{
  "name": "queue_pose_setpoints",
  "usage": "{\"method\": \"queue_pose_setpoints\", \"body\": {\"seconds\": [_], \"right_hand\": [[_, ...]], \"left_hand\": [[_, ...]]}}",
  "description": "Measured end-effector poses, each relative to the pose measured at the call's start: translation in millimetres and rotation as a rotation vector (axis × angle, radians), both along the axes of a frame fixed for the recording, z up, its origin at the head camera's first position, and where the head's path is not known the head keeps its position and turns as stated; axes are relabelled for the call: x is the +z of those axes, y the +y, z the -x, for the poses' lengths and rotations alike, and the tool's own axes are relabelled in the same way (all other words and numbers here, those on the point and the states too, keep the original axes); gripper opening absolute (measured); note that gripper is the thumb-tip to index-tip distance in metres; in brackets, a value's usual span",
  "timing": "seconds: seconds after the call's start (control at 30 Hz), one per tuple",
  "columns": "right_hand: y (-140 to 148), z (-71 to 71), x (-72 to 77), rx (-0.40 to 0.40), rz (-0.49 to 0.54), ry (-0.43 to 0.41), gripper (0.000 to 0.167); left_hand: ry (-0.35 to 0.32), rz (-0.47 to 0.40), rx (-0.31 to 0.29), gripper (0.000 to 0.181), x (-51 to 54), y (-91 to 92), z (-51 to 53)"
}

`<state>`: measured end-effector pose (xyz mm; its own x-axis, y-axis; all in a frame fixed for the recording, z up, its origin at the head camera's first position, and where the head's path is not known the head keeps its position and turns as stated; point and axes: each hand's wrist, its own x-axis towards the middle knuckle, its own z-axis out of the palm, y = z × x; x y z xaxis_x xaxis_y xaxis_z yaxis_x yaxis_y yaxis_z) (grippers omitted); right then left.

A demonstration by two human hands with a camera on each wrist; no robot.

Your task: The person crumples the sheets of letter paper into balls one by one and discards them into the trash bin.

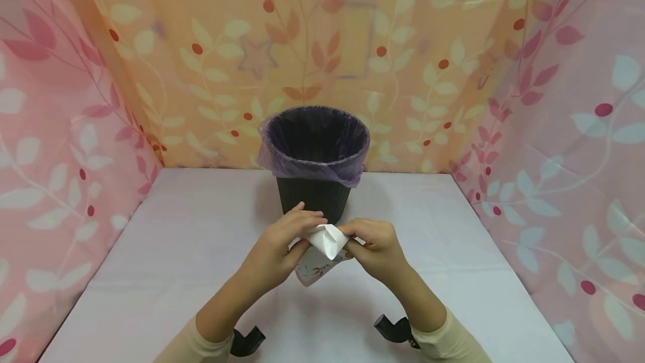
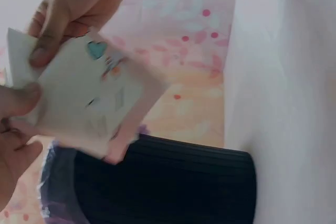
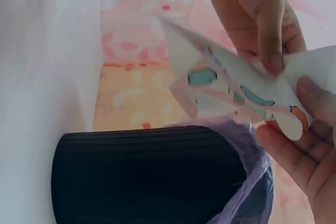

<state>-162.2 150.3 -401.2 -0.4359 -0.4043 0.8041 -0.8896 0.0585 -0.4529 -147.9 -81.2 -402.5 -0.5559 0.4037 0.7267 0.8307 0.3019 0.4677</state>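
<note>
A piece of folded paper [image 1: 316, 266], white on one side and printed with small coloured drawings on the other, is held between both hands in front of the bin. My left hand [image 1: 276, 246] pinches its left side, thumb below and fingers over the top. On the opposite edge, my right hand [image 1: 377, 248] grips with thumb and curled fingers. White paper bulges in a fold between them. In the right wrist view the printed paper [image 3: 236, 90] is creased, with a flap bent near the right thumb. The paper [image 2: 100, 95] looks blurred in the left wrist view.
A black ribbed bin [image 1: 314, 195] lined with a purple plastic bag [image 1: 322, 170] stands just beyond the hands on the white table [image 1: 211, 251]. Leaf-patterned cloth [image 1: 312, 32] hangs behind and at both sides. Dark wrist-worn devices [image 1: 248, 341] show near both sleeves.
</note>
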Motion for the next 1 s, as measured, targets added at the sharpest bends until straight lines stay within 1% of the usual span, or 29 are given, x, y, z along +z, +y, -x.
{"method": "queue_pose_setpoints", "body": {"seconds": [0.1, 0.13, 0.17, 0.23, 0.27, 0.33, 0.37, 0.4, 0.47, 0.53, 0.63, 0.67, 0.73, 0.8, 0.87, 0.93, 1.0], "right_hand": [[-4.7, -1.9, 1.2, -0.012, -0.006, 0.056, 0.036], [-5.6, -2.8, 2.0, -0.011, -0.018, 0.070, 0.035], [-5.9, -3.7, 3.0, -0.006, -0.034, 0.074, 0.034], [-4.5, -4.7, 6.0, 0.024, -0.071, 0.043, 0.034], [-3.1, -5.0, 8.0, 0.041, -0.096, 0.014, 0.036], [0.6, -5.3, 11.7, 0.083, -0.143, -0.086, 0.045], [2.0, -5.7, 13.4, 0.091, -0.161, -0.140, 0.051], [2.8, -5.9, 14.0, 0.093, -0.178, -0.189, 0.057], [2.3, -8.3, 14.7, 0.073, -0.213, -0.288, 0.064], [0.0, -11.1, 13.6, 0.044, -0.224, -0.377, 0.063], [-4.7, -15.7, 11.3, 0.027, -0.203, -0.468, 0.057], [-5.8, -16.6, 10.4, 0.023, -0.192, -0.485, 0.054], [-7.8, -17.8, 8.7, 0.002, -0.174, -0.479, 0.047], [-9.3, -18.4, 7.6, -0.029, -0.163, -0.471, 0.039], [-9.7, -17.6, 6.7, -0.093, -0.166, -0.434, 0.032], [-9.5, -16.0, 5.8, -0.171, -0.174, -0.353, 0.030], [-9.3, -14.2, 4.2, -0.245, -0.186, -0.236, 0.033]], "left_hand": [[0.011, -0.107, 0.009, 0.037, -4.3, 0.6, 2.9], [0.016, -0.139, 0.003, 0.035, -5.6, 0.2, 3.7], [0.027, -0.168, -0.005, 0.034, -6.5, -0.4, 4.5], [0.050, -0.220, -0.025, 0.033, -7.1, -2.4, 6.2], [0.063, -0.241, -0.039, 0.033, -6.9, -3.7, 7.2], [0.090, -0.272, -0.069, 0.032, -5.4, -6.1, 8.5], [0.101, -0.285, -0.080, 0.032, -4.7, -6.9, 9.0], [0.109, -0.292, -0.086, 0.031, -4.4, -7.1, 9.3], [0.131, -0.283, -0.089, 0.030, -5.1, -5.8, 9.0], [0.139, -0.280, -0.085, 0.029, -7.0, -2.6, 8.0], [0.135, -0.307, -0.072, 0.027, -10.1, 3.6, 5.9], [0.123, -0.327, -0.072, 0.026, -10.6, 5.2, 5.1], [0.080, -0.360, -0.069, 0.027, -10.1, 7.6, 3.3], [0.009, -0.351, -0.065, 0.028, -8.7, 8.0, 1.3], [-0.081, -0.286, -0.063, 0.032, -5.4, 6.3, -1.1], [-0.174, -0.190, -0.061, 0.039, -1.5, 3.4, -3.6], [-0.258, -0.098, -0.061, 0.046, 2.3, 0.6, -6.6]]}}
